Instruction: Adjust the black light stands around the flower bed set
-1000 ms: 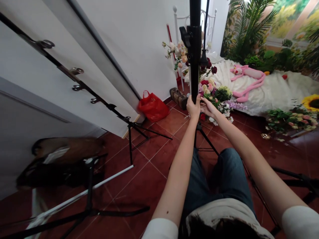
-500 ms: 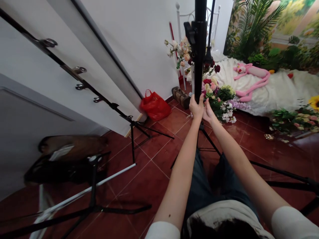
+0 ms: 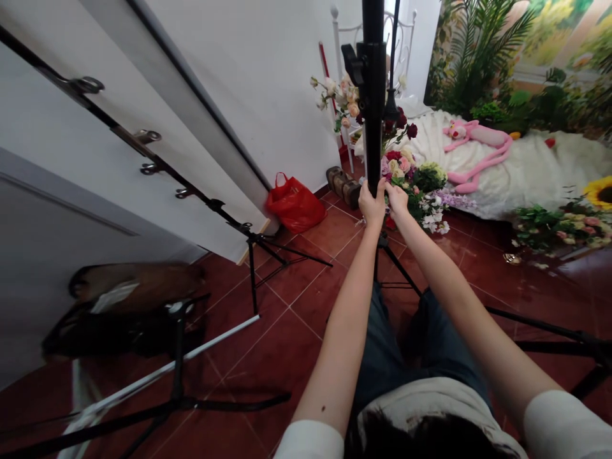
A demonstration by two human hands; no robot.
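A black upright stand pole point(image 3: 373, 140) rises in front of me, with a dark clamp knob point(image 3: 352, 65) high on its left side. My left hand point(image 3: 371, 205) is wrapped round the lower part of this pole, thumb up along it. Close beside it on the right, my right hand point(image 3: 396, 201) has its fingers curled in at the pole; what they pinch is too small to make out. Below my hands the stand's thin black legs point(image 3: 401, 271) spread over the red tiled floor point(image 3: 306, 287).
At left stand a clip-lined black bar point(image 3: 115, 127), a red bag point(image 3: 296, 204), a white pole point(image 3: 210, 344) and black stand legs point(image 3: 239, 403). Flowers point(image 3: 433, 178) and a white-draped bed point(image 3: 526, 166) with a pink plush toy point(image 3: 488, 135) lie beyond; more stand legs point(image 3: 564, 347) are at right.
My right hand's fingers have curled in, where they were more stretched out before. My left hand stays on the pole. The view has shifted slightly, so the scene sits a little further left.
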